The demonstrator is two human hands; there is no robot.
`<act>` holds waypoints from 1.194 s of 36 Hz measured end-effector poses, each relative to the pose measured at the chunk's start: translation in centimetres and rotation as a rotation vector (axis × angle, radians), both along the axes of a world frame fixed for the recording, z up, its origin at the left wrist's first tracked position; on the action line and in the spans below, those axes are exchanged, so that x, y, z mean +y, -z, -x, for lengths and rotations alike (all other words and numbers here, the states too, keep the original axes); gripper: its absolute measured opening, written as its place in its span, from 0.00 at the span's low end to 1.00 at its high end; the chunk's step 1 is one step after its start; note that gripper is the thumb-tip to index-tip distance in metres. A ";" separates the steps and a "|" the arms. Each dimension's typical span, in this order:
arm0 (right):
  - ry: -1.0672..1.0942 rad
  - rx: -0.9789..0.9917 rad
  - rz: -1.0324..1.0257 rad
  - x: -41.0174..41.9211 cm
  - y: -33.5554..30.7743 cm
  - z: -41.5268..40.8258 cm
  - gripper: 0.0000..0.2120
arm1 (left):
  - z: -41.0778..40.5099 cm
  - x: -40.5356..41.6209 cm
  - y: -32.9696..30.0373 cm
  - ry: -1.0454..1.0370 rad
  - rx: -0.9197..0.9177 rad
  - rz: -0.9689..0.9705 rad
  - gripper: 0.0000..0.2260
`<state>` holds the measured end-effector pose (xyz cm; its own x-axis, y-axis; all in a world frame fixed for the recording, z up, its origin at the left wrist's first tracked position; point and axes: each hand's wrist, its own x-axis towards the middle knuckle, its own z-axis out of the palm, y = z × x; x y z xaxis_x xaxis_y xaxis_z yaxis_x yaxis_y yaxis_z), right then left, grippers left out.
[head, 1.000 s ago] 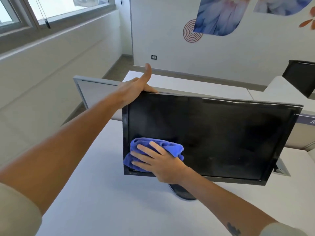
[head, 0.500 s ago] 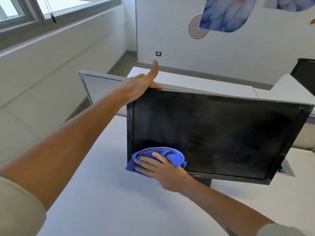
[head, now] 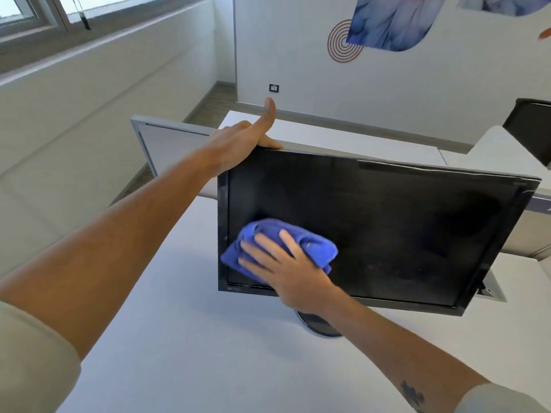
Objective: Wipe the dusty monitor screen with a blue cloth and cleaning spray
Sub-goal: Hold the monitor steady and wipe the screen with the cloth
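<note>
The right hand lies flat on the blue cloth, fingers spread and fairly straight, pressing the bunched fabric against the lower left part of the monitor screen. The fingertips point up and to the left; the wrist sits over the bottom bezel, with the forearm running back down to the lower right. Just left of this hand the cloth reaches the screen's left bezel, so there is almost no glass left on that side. Just below it is the bottom bezel. Above the hand and far to its right stretches a wide dark expanse of screen, out to the right bezel, which is well apart from the hand.

Up and to the left, the left hand grips the monitor's upper left corner: the palm lies against the corner's edge, one finger curls over the top edge, and the thumb sticks straight up. Its forearm extends back toward the lower left.

The monitor stands tilted, its right side lower. Below the right wrist the round stand base rests on the white desk, which spreads widely toward the viewer. Behind the monitor a grey partition panel runs along the desk's far edge. Beyond the right bezel, a black chair shows.
</note>
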<state>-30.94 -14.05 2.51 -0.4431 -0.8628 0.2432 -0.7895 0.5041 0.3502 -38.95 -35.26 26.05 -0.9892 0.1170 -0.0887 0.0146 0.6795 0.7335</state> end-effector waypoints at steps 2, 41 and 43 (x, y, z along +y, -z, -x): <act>-0.071 -0.044 -0.128 1.8 1.9 -0.9 0.38 | -0.1 -0.1 0.1 0.006 -0.009 0.001 0.56; 0.064 0.022 -0.193 16.0 1.5 -1.2 0.42 | 0.5 0.1 0.6 -0.013 0.026 0.017 0.48; -0.002 -0.035 -0.273 17.0 2.1 -1.7 0.42 | 0.4 0.0 0.7 -0.006 0.036 0.013 0.44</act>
<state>-29.27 2.92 0.37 -0.4453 -0.8952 -0.0142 -0.8044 0.3930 0.4455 -39.36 -35.24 25.39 -0.9924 0.1105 -0.0547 0.0368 0.6889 0.7239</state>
